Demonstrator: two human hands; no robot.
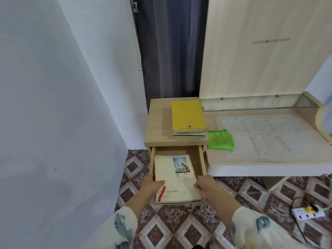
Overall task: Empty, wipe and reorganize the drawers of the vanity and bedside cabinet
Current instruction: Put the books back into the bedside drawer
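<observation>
Book stack over open drawer, side edges in closed grip of left hand and right hand.

Small print (on book) — too blurred

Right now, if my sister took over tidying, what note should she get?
The left hand and right hand each grip a side of the pale books over the open drawer.
The yellow-topped stack lies on the bedside cabinet; the green cloth on the vanity beside it.
Done: drawer open; wiped or not, cannot tell.
Left: probably wiping, reorganizing, the other drawers.
</observation>
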